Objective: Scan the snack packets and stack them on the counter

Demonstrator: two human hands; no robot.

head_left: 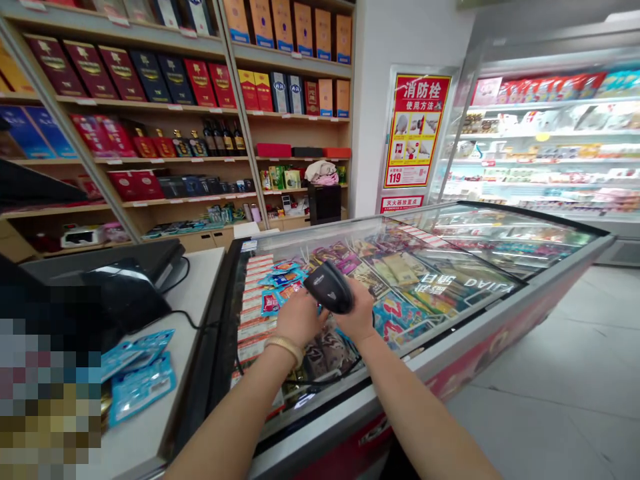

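— What do we mark first?
— A chest freezer [500, 337] with a glass lid stands beside a white checkout counter [185, 300]; a handheld barcode scanner [330, 287] is held above the lid, near blue sachets [283, 283].
— And the grip?
— The right hand [361, 319] curls around the scanner; the left hand [300, 319] presses against its lower edge, fingers hidden.
— Risks?
— A black cord [320, 385] could snag the sachets; glare could spoil a scan.
— Hidden?
— Glare hides whether the sachets lie on or under the glass.

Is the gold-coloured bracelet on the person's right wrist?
No, the gold-coloured bracelet sits on the left wrist, while the right hand holds the black handheld scanner.
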